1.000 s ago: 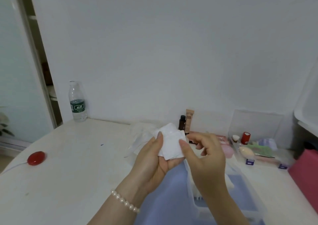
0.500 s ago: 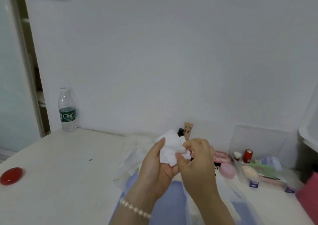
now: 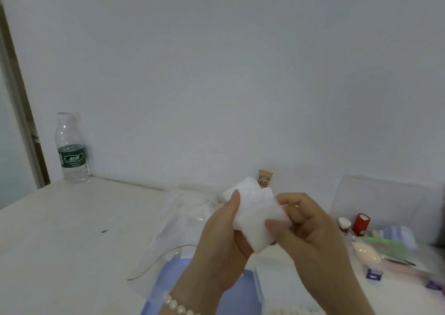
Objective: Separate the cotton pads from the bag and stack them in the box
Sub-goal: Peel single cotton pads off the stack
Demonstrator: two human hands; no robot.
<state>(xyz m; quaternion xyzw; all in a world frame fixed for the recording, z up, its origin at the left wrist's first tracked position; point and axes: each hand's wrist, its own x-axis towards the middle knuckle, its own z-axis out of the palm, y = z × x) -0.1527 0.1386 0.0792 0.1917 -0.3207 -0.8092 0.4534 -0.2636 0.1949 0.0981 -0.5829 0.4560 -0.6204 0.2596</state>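
From the head view, both hands are raised above the near middle of the white bench (image 3: 72, 230), holding a small stack of white cotton pads (image 3: 252, 216) between them. The left hand (image 3: 221, 247) cradles the stack from below, its thumb pressed up along the left edge. The right hand (image 3: 310, 232) has its fingers (image 3: 289, 200) curled, thumb and forefinger pinching the right edge of the pads. A pearl bracelet (image 3: 178, 306) circles the left wrist.

Below the hands lies the clear box (image 3: 258, 283) with a blue lid beside it, and the clear bag (image 3: 178, 220) lies crumpled just left of them. A water bottle (image 3: 71, 149) stands far left by the wall. A BB tube (image 3: 265, 179) stands behind the pads, and a tray of cosmetics (image 3: 385, 242) sits to the right.
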